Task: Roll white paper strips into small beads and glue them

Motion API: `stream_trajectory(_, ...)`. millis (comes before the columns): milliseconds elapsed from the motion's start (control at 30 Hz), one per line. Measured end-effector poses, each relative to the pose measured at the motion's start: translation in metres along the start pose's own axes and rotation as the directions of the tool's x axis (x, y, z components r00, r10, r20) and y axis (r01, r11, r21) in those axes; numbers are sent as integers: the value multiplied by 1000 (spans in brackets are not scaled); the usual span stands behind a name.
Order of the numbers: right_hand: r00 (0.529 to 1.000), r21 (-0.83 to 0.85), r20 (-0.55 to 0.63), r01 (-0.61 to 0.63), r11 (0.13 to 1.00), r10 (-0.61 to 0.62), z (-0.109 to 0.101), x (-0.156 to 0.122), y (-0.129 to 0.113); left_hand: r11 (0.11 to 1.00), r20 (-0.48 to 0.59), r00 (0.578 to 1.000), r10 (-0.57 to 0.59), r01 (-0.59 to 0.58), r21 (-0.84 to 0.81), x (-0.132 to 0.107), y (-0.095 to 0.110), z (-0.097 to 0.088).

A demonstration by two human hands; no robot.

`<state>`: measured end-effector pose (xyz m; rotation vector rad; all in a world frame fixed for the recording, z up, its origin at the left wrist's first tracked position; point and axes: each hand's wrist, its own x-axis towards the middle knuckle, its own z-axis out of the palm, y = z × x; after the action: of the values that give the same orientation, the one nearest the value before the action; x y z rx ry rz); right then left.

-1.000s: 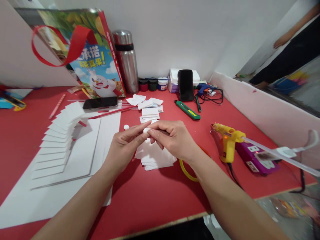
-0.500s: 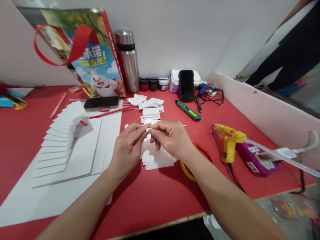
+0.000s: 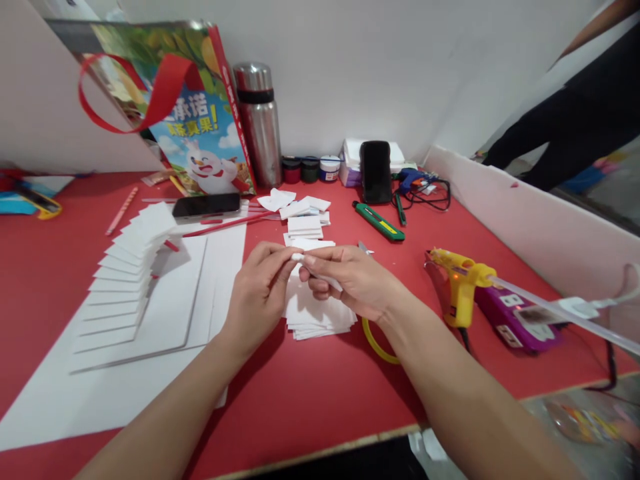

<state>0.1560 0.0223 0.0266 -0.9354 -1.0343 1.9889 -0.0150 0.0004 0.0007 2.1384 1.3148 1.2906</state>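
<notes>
Between the fingertips of both hands is a small rolled piece of white paper (image 3: 297, 257), its far end showing as a pale strip under the right fingers. My left hand (image 3: 263, 283) pinches one end with thumb and forefinger. My right hand (image 3: 353, 277) grips the other end, its fingers curled in. Below them lies a stack of white paper sheets (image 3: 320, 323), with small cut white pieces (image 3: 305, 227) behind it. Scissors with a yellow handle (image 3: 376, 343) lie partly hidden under my right wrist.
A stepped white board model (image 3: 115, 293) stands on the left. At the right are a yellow glue gun (image 3: 460, 287) and a purple power strip (image 3: 515, 320). A green utility knife (image 3: 379, 221), phones, paint jars, a steel flask (image 3: 260, 127) and a bag (image 3: 200, 127) sit behind. A person stands beyond the partition.
My right hand has turned slightly, so more of the rolled paper shows beneath its fingers. My left hand keeps its pinch. The view has shifted a little.
</notes>
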Motion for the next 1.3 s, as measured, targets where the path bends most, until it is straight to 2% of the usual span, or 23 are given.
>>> stream_trajectory(67, 997, -131, -36, 67, 989, -72, 1, 0, 1, 998, -4, 999, -41, 40, -43, 0, 1, 0)
stream_trajectory(133, 979, -344, -96, 137, 929, -180, 2, 0, 1, 993, -6, 996, -85, 85, -79, -1, 1, 1)
stream_trajectory(233, 923, -649, -145, 184, 739, -357, 6, -2, 3, 978, -10, 988, -156, 153, -141, -2, 2, 3)
stream_trajectory(300, 872, -777, -134, 203, 596, -471, 9, -4, 5, 972, -22, 984, -178, 172, -157, -3, 3, 4)
stream_trajectory(367, 816, -850, -103, 225, 477, -569, 13, -5, 8, 977, -56, 984, -167, 158, -143, -4, 5, 5)
stream_trajectory(433, 765, -881, -55, 266, 392, -642, 16, -6, 12, 985, -107, 985, -134, 121, -125, -4, 6, 6)
stream_trajectory(533, 739, -896, 21, 313, 315, -674, 19, -7, 16, 993, -145, 985, -92, 80, -87, -4, 6, 7)
stream_trajectory(700, 762, -882, 1, 306, 359, -648, 19, -8, 17, 999, -137, 990, -42, 41, -15, -7, 6, 10)
stream_trajectory(833, 774, -869, -29, 293, 399, -632, 15, -8, 12, 997, -114, 993, -35, 26, -77, -8, 6, 10)
stream_trajectory(933, 821, -849, 5, 305, 432, -571, 9, -7, 6, 981, -89, 991, -103, 86, -176, -6, 3, 6)
stream_trajectory(1033, 852, -840, 66, 328, 432, -519, 3, -6, 2, 950, -19, 989, -148, 136, -281, -4, -3, 2)
stream_trajectory(1200, 849, -829, 96, 357, 430, -520, 1, -5, 1, 892, 86, 975, -206, 224, -393, -2, -10, 1)
stream_trajectory(1300, 844, -838, 72, 341, 427, -532, 2, -4, 2, 872, 111, 956, -270, 292, -393, -2, -8, 3)
